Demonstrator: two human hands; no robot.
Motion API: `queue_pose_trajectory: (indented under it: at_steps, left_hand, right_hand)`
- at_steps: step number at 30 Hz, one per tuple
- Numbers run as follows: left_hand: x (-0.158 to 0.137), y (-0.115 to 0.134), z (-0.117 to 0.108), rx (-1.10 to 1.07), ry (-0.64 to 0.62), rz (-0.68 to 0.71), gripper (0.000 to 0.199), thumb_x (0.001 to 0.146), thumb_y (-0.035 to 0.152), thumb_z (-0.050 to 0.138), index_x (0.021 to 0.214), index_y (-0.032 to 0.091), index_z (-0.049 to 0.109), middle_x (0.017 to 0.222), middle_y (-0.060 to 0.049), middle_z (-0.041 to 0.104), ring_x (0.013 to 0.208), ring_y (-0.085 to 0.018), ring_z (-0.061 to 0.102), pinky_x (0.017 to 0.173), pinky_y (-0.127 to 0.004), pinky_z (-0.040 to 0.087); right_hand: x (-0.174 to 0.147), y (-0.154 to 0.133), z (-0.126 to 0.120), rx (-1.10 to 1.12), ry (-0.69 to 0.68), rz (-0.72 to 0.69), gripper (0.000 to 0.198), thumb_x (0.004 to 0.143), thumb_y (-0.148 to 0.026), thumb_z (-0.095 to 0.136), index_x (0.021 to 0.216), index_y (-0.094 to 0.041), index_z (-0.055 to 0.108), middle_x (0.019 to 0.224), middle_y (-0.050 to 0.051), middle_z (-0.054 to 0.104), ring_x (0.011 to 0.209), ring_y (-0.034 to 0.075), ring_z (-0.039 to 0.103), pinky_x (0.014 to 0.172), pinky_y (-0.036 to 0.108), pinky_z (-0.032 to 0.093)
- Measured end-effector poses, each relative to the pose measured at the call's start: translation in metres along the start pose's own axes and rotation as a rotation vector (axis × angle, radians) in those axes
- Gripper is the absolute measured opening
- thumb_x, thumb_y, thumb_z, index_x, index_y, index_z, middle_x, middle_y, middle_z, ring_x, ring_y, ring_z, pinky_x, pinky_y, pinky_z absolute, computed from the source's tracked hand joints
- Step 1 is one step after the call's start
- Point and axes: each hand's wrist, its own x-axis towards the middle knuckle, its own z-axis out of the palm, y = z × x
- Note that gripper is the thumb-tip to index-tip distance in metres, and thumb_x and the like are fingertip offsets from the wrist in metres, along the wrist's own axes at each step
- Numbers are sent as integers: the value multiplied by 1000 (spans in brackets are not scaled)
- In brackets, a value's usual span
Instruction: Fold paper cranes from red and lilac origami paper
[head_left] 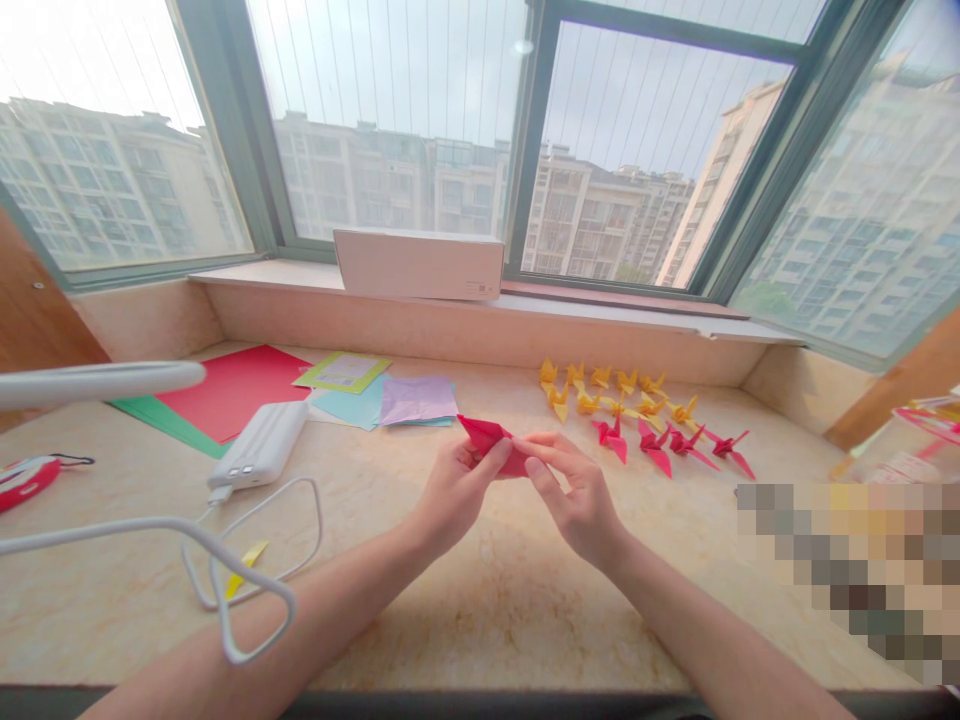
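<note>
A folded piece of red origami paper (pixel 484 434) is held up over the stone sill, its pointed end toward the upper left. My left hand (pixel 459 490) grips it from the left, thumb across the front and fingers behind. My right hand (pixel 574 490) pinches its right edge between thumb and fingertips. To the right of my hands stand red paper cranes (pixel 670 444) in a row. Behind them are several yellow paper cranes (pixel 601 378) in rows.
At left lie red paper sheets (pixel 240 390), a purple sheet (pixel 417 400), a white power bank (pixel 262 445) with a looping cable (pixel 319 510), and a yellow scrap (pixel 244 570). A white box (pixel 420 265) stands by the window. A clear container (pixel 900 445) is at right.
</note>
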Motion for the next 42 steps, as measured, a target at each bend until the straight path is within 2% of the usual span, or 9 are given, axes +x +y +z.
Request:
queue_pose_trajectory:
  at_steps: [4,8,13,20,26,31,35,38,42]
  left_hand:
    - [-1,0,0,22,-61,12,26,87,37,67,90,12,73,91,-10,76,89,-27,72,87,-43,57]
    - [-1,-1,-1,50,-71,34,28,86,39,67,91,12,73,93,-10,76,92,-28,71,90,-44,55]
    - [1,-2,-4,111,-89,27,27,86,38,67,90,13,75,88,-9,76,85,-26,72,87,-41,54]
    - [-1,-6,-2,198,-265,-47,31,87,41,66,89,12,75,89,-10,77,87,-26,71,85,-37,53]
    - [-2,-2,1,176,-254,-80,32,85,43,68,86,11,73,86,-10,76,83,-26,71,80,-35,54]
    - [-1,2,-2,105,-142,-87,31,85,41,68,88,10,73,86,-11,76,84,-26,72,85,-40,55]
    - [1,2,-5,74,-112,-102,29,84,39,69,84,10,73,83,-10,75,82,-25,72,85,-41,56]
    - [1,2,-4,43,-117,-83,28,85,37,68,84,9,73,81,-10,75,81,-24,71,84,-41,56]
    - [1,2,-3,28,9,-81,25,83,35,70,83,10,71,81,-9,74,79,-21,70,83,-35,56]
  right_hand:
    - [3,3,1,163,90,208,26,88,-42,64,98,-21,75,96,8,74,90,25,67,84,41,55]
    - [5,5,-2,293,51,327,32,83,-47,69,92,-17,75,89,9,76,82,24,69,80,41,56]
    - [7,2,-7,243,2,357,34,84,-50,67,92,-17,75,81,7,74,76,23,68,77,39,56]
    - [6,2,-8,256,-79,347,35,84,-51,66,88,-17,75,82,7,74,77,22,67,72,35,55]
    - [3,5,-1,307,-58,383,39,86,-54,63,95,-17,72,80,7,73,74,21,67,67,33,56]
    - [4,7,-1,308,-67,433,42,81,-52,69,105,-17,69,86,7,74,72,20,68,65,32,56]
    - [4,6,-1,119,42,336,26,82,-43,72,89,-18,72,83,6,73,76,21,66,71,35,54]
    - [3,3,-1,-117,108,66,12,88,-32,67,90,-21,72,92,6,72,90,23,64,83,39,51]
    - [0,0,-2,-380,30,-299,18,92,-21,60,106,-25,71,115,8,67,108,24,59,94,42,45]
